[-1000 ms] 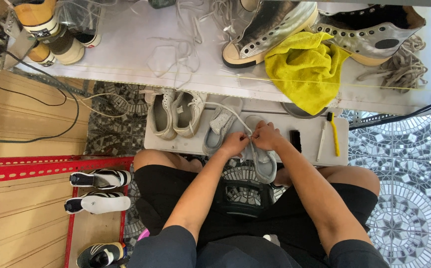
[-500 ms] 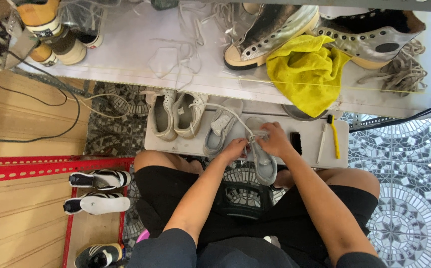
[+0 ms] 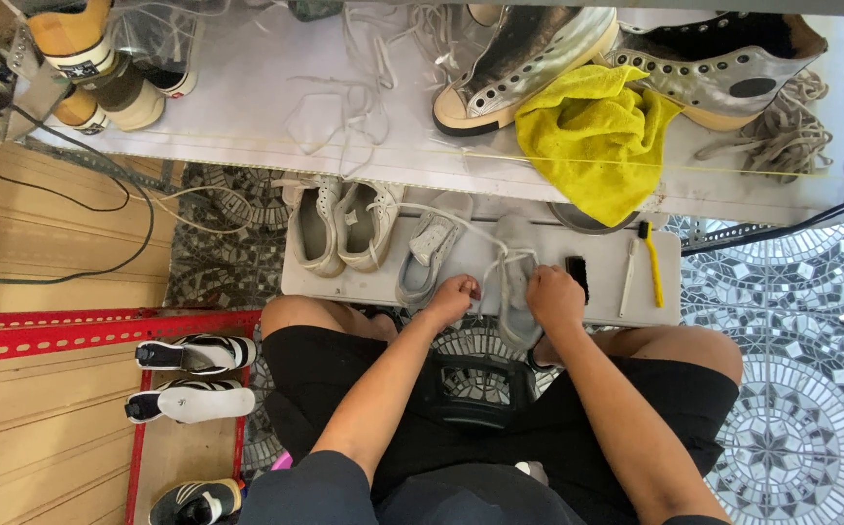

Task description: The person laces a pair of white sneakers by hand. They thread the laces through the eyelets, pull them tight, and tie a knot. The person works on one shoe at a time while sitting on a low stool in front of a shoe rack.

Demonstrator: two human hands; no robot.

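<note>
Low grey work board [image 3: 344, 284] at knee height, matte, rectangular, set over a black-and-white mosaic floor [image 3: 791, 389] of round tile patterns; wooden planks to the left, red perforated metal rail [image 3: 72, 335] beside them. Above, a pale table [image 3: 247, 117] strewn with loose white laces. On it: two metallic silver high-top shoes [image 3: 529, 58], a crumpled yellow terry cloth [image 3: 592, 136], a heap of beige laces [image 3: 782, 136]. On the board: a pair of grey-white sneakers [image 3: 339, 228], one further grey sneaker [image 3: 427, 258], a black brush [image 3: 578, 277], a yellow toothbrush [image 3: 650, 262]. Left hand [image 3: 453, 297] and right hand [image 3: 553, 297] sit close together, either side of a grey shoe [image 3: 514, 292] at the board's near edge; the right hand is closed on its side, the left pinches its white lace [image 3: 480, 238].
</note>
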